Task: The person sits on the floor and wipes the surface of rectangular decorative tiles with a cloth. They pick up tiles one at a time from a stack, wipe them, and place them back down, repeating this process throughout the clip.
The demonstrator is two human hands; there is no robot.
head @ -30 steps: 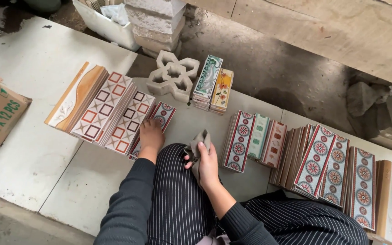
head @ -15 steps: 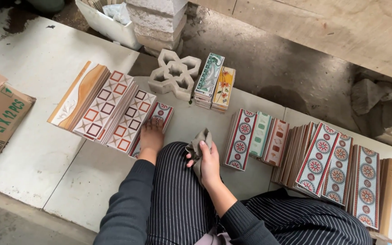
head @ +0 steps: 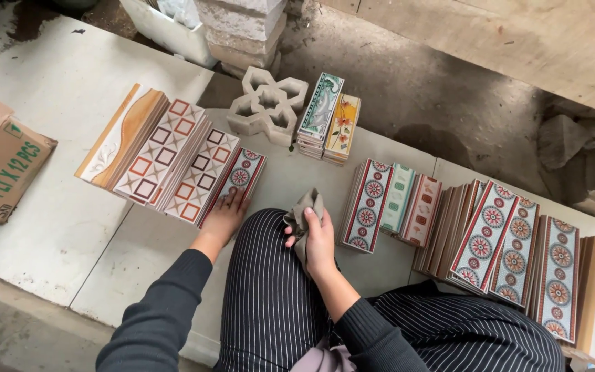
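Left hand (head: 223, 219): fingers spread flat, laid on the near end of the red-bordered rosette-patterned tile stack (head: 238, 180).
Right hand (head: 318, 241): fingers closed around a crumpled grey-brown cloth (head: 302, 213), held over the striped knee.
Beyond the left fingers: square-patterned tiles (head: 173, 158) leaned in rows.

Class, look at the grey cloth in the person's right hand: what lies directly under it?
Under the crumpled grey cloth, held by the right hand, is the person's knee in black pinstriped trousers. Whatever lies beneath that knee is covered.
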